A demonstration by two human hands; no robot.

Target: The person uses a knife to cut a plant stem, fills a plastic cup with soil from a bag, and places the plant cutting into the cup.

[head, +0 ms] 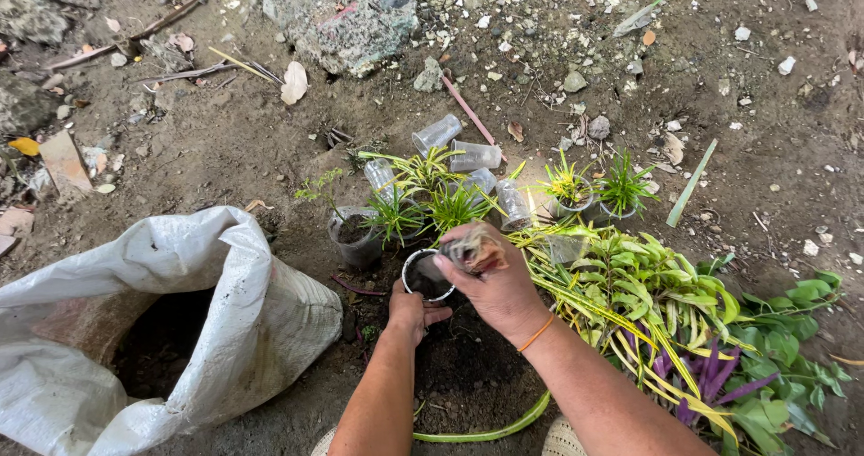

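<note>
Bare dirt ground (225, 150), white sack (180, 330) at eight o'clock. Your left hand (416, 312) grips a clear cup (427, 276). Your right hand (495, 280) fingers pinch a soil clump (472, 249) over it.

I saw bare, stony ground (225, 141) carrying an open white sack (225, 330) at lower left, a large rock (346, 19) at top centre, clear plastic cups (459, 150) and small potted plants (594, 190) mid-frame, and a heap of leafy cuttings (675, 303) at lower right.
</note>
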